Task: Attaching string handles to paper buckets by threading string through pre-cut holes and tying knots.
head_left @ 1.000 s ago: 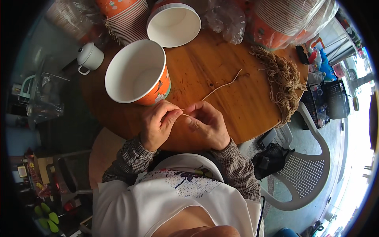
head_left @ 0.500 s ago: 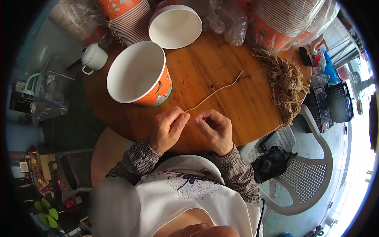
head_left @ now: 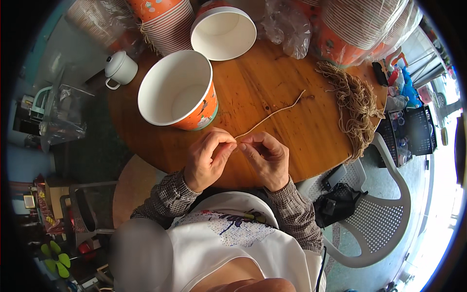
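Head view, from left to right: well out to the left of my left hand and farther from me stands a white lidded pot [head_left: 121,69], its handle turned toward me. Next, beyond that hand, comes a stack of orange tubs [head_left: 168,30] nested together, with some loose strands hanging at its side. Nearer, just ahead of my left hand and a little to its left, 1 open orange tub [head_left: 171,90] with a white inside sits on the wooden surface [head_left: 243,80], its mouth facing up.

My left hand [head_left: 206,163] grasps the near end of 1 pale string [head_left: 275,113] between thumb and forefinger. Past that hand, farther off, another white-lined tub [head_left: 224,36] shows its open mouth. From my left fingertips the string runs away to the right across the surface, passing ahead of my right hand. My right hand [head_left: 270,163] has thumb and forefinger drawn together, its tips just beside the left ones; I cannot tell whether it pinches a strand.

Beyond my right hand lies a crumpled clear bag [head_left: 288,29]. To the right of that hand, a black bag [head_left: 335,204] rests on a grey chair [head_left: 377,214]; farther ahead, a tangled bundle of tan twine [head_left: 354,100] lies along the surface's right edge.
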The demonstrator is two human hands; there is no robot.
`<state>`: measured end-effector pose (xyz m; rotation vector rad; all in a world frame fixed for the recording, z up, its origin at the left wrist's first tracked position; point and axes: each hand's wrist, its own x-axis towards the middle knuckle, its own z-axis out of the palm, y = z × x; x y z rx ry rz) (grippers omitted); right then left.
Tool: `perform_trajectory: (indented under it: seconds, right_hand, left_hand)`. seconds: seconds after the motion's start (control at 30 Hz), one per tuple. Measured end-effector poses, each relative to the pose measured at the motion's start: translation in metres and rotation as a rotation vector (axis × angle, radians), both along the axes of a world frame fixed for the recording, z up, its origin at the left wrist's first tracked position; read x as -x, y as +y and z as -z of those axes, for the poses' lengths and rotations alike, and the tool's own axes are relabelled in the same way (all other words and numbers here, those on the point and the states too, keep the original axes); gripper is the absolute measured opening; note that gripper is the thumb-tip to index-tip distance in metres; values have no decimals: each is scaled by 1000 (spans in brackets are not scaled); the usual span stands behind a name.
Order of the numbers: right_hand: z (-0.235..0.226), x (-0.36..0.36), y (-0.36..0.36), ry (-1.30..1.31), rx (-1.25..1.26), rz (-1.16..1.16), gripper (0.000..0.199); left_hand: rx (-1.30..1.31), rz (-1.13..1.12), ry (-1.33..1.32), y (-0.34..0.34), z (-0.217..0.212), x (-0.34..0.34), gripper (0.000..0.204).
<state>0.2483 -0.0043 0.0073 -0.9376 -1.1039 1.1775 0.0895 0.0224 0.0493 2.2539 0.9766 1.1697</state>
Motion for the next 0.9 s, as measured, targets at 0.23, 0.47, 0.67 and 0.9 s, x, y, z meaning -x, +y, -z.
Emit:
perform_trajectory:
  seconds: [0.23, 0.47, 0.67, 0.9]
  right_hand:
    - [-7, 0, -4, -41, 77, -18, 6]
    - [-3, 6, 2, 32, 22, -17, 9]
    - [-16, 10, 24, 252, 136, -30, 7]
    - [-16, 33, 50, 423, 89, -37, 11]
  left_hand:
    - [-20, 19, 32, 1, 0, 5, 14]
    - [-114, -22, 30, 3, 0, 5, 14]
    - [-353, -142, 215, 0, -34, 17, 36]
    - [-181, -321, 547, 40, -41, 34, 41]
